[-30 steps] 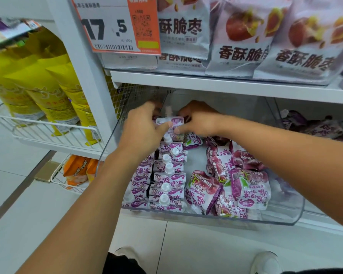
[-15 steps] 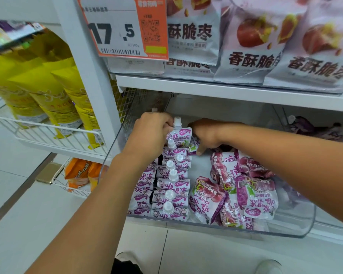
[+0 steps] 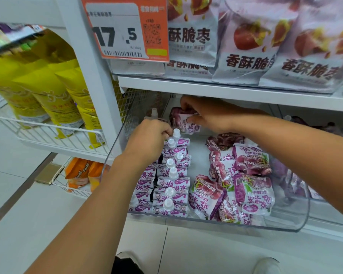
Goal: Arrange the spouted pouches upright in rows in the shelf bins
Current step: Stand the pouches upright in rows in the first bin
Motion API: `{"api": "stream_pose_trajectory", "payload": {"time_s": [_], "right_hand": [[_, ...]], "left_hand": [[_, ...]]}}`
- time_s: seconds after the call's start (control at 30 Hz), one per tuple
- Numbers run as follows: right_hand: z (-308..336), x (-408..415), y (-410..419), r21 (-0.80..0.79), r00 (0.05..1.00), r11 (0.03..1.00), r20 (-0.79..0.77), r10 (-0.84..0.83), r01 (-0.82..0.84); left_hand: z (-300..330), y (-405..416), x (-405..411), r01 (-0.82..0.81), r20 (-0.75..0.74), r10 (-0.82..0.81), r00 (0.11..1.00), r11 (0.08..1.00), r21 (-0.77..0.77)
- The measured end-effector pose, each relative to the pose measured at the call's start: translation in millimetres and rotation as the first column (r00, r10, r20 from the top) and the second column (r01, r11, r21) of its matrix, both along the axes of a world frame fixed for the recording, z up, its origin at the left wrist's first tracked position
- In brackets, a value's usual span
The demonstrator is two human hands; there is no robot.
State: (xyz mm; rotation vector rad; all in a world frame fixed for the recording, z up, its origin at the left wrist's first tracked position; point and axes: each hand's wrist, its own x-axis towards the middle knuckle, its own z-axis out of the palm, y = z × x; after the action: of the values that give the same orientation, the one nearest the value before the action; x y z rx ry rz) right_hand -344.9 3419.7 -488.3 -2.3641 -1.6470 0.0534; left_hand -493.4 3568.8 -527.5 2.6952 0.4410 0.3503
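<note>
Clear plastic forms the shelf bin (image 3: 285,224), pulled out below the shelf so both arms can reach in. Along its left side a row of spouted pouches (image 3: 171,186) stands upright, white caps up, packed close so each props the next. The left hand (image 3: 147,141) rests at the back end of that row, fingers pinched on the rearmost cap, probably to keep the row from toppling. The right hand (image 3: 208,113) is clamped on a purple pouch (image 3: 183,120), held above the bin's rear. Loose pouches (image 3: 244,184) lie flat on the right, unsorted
</note>
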Motion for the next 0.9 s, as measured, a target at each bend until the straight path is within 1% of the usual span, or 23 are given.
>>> {"api": "stream_pose_trajectory", "payload": {"time_s": [0.03,0.13,0.2,0.27,0.3,0.33,0.4,0.47,0.5,0.6,0.67,0.73,0.77,0.8,0.83,0.87,0.9], "right_hand": [[0.3,-2.1,3.2,-0.019,1.000,1.000,0.014,0.016,-0.016],[-5.5,-4.6,12.8,-0.080,0.998,0.996,-0.058,0.020,-0.025],[-10.5,-3.2,19.0,-0.080,0.983,0.997,-0.183,-0.002,-0.013],[-12.2,-0.3,20.6,-0.079,0.935,0.997,-0.351,-0.051,0.025],[-12.6,2.1,20.1,-0.068,0.913,0.997,-0.402,-0.069,0.045],[-12.0,3.7,18.3,-0.058,0.906,0.997,-0.416,-0.077,0.057],[-14.3,9.6,14.3,-0.084,0.932,0.995,-0.351,-0.087,0.061],[-21.1,11.4,13.3,-0.182,0.950,0.983,-0.298,-0.090,0.037],[-25.7,11.1,14.8,-0.214,0.949,0.976,-0.301,-0.095,0.030],[-29.2,6.6,22.6,-0.168,0.922,0.982,-0.363,-0.138,0.080],[-28.5,4.3,25.2,-0.146,0.875,0.981,-0.449,-0.178,0.125],[-25.1,0.7,19.9,-0.169,0.760,0.970,-0.603,-0.241,0.173],[-20.5,-2.4,13.6,-0.205,0.731,0.964,-0.630,-0.262,0.168],[-12.7,-5.4,5.8,-0.259,0.766,0.954,-0.580,-0.279,0.151],[-3.0,-11.4,-3.2,-0.337,0.844,0.934,-0.461,-0.275,0.120],[5.7,-20.9,-12.2,-0.413,0.907,0.907,-0.349,-0.238,0.079],[13.3,-34.5,-19.8,-0.482,0.934,0.876,-0.301,-0.195,0.027]], "left_hand": [[1.2,0.5,0.3,-0.015,0.008,0.015,1.000,1.000,-0.004],[6.4,0.3,0.0,-0.053,0.109,0.058,0.992,0.997,-0.051],[9.5,-2.5,-0.9,-0.069,0.168,0.079,0.983,0.996,-0.063],[9.9,-5.8,-2.2,-0.051,0.176,0.056,0.983,0.998,-0.034],[9.1,-6.7,-2.5,-0.031,0.162,0.035,0.986,0.999,-0.024],[7.9,-7.0,-2.2,-0.012,0.142,0.015,0.990,1.000,-0.024],[5.2,-5.7,0.1,0.014,0.093,-0.012,0.996,1.000,-0.022],[3.9,-5.3,2.9,0.024,0.057,-0.024,0.998,1.000,-0.007],[4.6,-6.5,3.4,0.028,0.044,-0.028,0.999,1.000,-0.002],[5.5,-7.9,3.0,0.042,0.019,-0.041,0.999,0.999,-0.017],[5.1,-6.6,2.1,0.052,-0.008,-0.052,0.999,0.998,-0.024],[4.2,-5.1,2.2,0.075,-0.036,-0.076,0.996,0.997,-0.019],[3.7,-5.1,2.6,0.086,-0.046,-0.086,0.995,0.996,-0.016],[3.1,-5.5,3.0,0.090,-0.052,-0.091,0.994,0.996,-0.015],[2.7,-6.1,3.6,0.093,-0.055,-0.094,0.994,0.996,-0.015],[2.2,-6.9,3.9,0.094,-0.054,-0.095,0.994,0.995,-0.018],[2.2,-7.5,4.1,0.095,-0.048,-0.096,0.994,0.995,-0.020]]}}
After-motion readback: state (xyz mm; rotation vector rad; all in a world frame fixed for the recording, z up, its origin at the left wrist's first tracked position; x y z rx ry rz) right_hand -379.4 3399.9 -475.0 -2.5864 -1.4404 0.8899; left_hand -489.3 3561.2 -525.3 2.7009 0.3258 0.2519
